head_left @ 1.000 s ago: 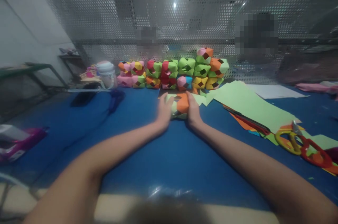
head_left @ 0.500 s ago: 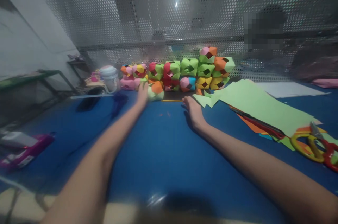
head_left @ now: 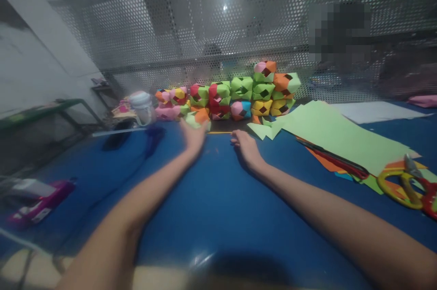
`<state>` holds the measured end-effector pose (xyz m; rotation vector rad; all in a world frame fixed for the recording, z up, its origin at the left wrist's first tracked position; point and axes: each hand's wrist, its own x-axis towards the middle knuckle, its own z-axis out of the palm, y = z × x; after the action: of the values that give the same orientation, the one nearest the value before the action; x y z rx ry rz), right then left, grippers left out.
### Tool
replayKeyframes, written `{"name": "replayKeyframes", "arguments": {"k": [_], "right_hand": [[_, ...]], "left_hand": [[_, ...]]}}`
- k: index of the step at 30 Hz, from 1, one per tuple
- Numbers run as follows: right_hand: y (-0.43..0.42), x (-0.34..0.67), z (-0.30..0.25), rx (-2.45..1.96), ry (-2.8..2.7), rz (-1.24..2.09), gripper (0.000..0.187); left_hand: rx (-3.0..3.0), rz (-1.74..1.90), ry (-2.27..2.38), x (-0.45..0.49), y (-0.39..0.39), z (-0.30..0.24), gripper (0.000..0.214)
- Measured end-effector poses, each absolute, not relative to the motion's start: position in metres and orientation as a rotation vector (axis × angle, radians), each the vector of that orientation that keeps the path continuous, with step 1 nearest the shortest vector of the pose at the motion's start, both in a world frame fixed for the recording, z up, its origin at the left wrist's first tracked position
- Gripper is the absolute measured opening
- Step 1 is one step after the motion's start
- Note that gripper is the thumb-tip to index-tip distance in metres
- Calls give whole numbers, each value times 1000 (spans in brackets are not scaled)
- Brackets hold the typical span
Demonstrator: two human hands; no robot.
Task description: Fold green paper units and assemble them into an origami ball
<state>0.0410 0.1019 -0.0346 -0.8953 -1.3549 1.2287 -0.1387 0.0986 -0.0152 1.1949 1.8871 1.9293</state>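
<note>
My left hand [head_left: 193,136] reaches across the blue table [head_left: 218,199] with its fingers against a green and orange folded paper cube [head_left: 198,118]. That cube sits at the foot of a stacked row of coloured paper cubes [head_left: 235,94] along the mesh wall. Motion smears the left fingers, so their grip is unclear. My right hand [head_left: 246,148] lies flat on the table with fingers stretched out, holding nothing, just left of loose green paper scraps [head_left: 264,129].
A pile of coloured paper sheets [head_left: 341,139] lies at the right, with yellow and red scissors [head_left: 406,187] on it. A white jar [head_left: 141,107] and a dark cord [head_left: 150,137] sit at the left, a pink stapler [head_left: 37,201] nearer. A perforated metal screen [head_left: 218,35] backs the table.
My left hand carried the green and orange cube from the table's middle to the row's left part and now draws back slightly. My right hand let go and rests flat.
</note>
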Motion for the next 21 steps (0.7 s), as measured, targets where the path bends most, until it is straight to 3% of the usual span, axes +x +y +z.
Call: {"name": "replayKeyframes", "arguments": {"k": [5,11,17,21], "right_hand": [[102,40,-35,-902,-1396,1229,40],[96,43,-31,-910,-1451,1192,38],[45,47,10,-801,-1602,1163,19],[9,67,65,-267,-2126,1625,24]], "left_hand": [[1245,1777,2175,-133,100,-10,111],[1362,1769,2132,-147,105,-10,97],[1399,1838,2118,-146,98,-9,85],[1525,1903,2097,-140,88,-6,70]]}}
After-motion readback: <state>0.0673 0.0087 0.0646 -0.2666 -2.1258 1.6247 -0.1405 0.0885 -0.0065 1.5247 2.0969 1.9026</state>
